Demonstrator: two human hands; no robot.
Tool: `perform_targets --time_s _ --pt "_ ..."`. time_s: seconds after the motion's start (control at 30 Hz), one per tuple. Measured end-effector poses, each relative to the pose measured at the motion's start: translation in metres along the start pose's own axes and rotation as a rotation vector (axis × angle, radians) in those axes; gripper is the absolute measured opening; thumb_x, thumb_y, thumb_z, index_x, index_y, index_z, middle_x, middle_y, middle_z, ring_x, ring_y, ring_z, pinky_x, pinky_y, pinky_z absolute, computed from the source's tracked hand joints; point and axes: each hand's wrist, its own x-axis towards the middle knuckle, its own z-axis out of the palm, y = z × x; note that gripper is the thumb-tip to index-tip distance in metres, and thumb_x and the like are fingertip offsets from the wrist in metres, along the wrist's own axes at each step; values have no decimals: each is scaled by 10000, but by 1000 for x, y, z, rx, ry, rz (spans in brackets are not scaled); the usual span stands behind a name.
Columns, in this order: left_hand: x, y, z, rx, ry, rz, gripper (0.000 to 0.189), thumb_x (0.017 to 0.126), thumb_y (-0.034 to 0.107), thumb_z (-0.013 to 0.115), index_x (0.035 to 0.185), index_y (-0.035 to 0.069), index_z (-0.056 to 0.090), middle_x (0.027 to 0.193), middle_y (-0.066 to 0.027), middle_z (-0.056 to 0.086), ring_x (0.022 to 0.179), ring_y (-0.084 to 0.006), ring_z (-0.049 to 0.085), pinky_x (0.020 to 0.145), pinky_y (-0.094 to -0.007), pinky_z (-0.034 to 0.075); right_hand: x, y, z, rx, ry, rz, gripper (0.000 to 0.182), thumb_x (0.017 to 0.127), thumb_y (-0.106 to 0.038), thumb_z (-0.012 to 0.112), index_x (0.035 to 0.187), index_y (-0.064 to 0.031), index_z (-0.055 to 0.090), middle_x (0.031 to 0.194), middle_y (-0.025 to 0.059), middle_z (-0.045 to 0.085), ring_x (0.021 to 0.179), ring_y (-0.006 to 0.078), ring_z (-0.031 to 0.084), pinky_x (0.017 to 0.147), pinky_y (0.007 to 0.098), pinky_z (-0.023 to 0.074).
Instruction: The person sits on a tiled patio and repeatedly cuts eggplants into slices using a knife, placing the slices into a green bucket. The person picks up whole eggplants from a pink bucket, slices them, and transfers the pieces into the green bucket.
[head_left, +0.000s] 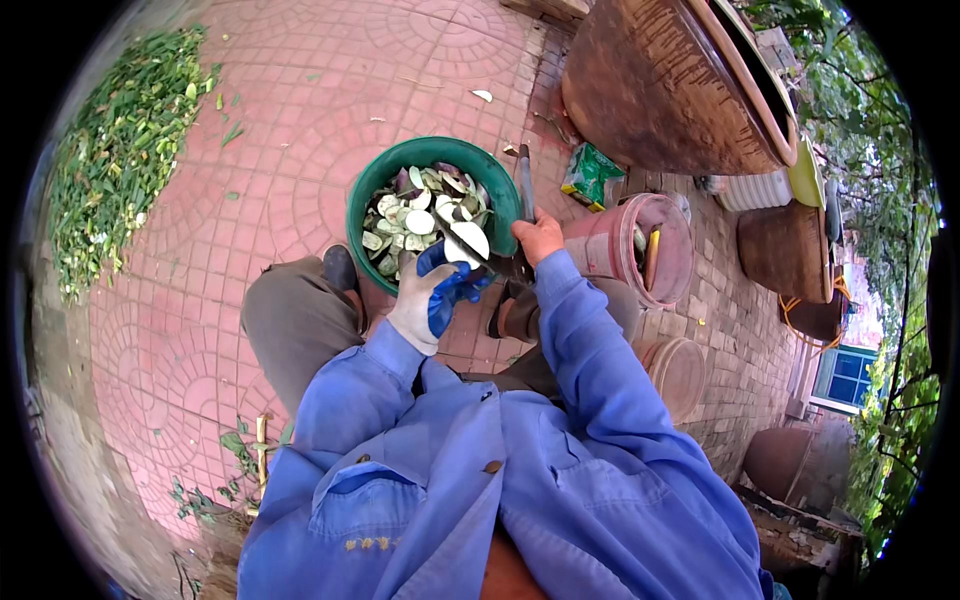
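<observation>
My left hand (431, 296), in a white glove with blue coating, grips a piece of eggplant (471, 238) with a broad white cut face. Bare, my right hand (538, 236) is closed around the grey handle of a sickle-like cutting tool (526, 180). The tool's dark blade crosses the front of the eggplant's cut face; how deep it sits in the flesh I cannot tell. Both hands are over the near right rim of a green plastic basin (390, 154). Inside the basin lie many cut eggplant pieces (418, 221), some with purple skin.
A pink bucket (600, 244) holding a yellow item stands right of my knee, near a green packet (591, 176). Behind it is a large brown clay vat (660, 82). A lidded tub (675, 379) sits nearer. Chopped greens (124, 157) cover paving at left.
</observation>
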Motion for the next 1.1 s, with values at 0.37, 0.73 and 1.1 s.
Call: perform_targets --time_s 0.37,0.73,1.1 --pt "21 8 -26 80 137 -230 368 983 503 480 1137 178 561 830 -43 625 633 -145 549 524 -295 431 -1 -8 10 148 32 127 476 683 -102 684 1091 121 582 840 142 652 712 213 623 640 358 515" --pt "19 -10 8 -113 76 -315 443 979 533 464 1291 226 534 995 29 684 769 -125 658 549 -281 490 -44 -3 22 148 103 -29 695 757 -64 656 1367 149 401 1086 180 650 932 214 628 817 289 503" --pt "18 -53 -28 -527 -304 -254 451 1031 452 388 1414 218 435 1248 -33 622 989 -207 652 741 -349 545 -67 -19 34 206 150 -69 602 805 -47 610 1354 119 427 1065 167 658 905 193 632 781 296 512"
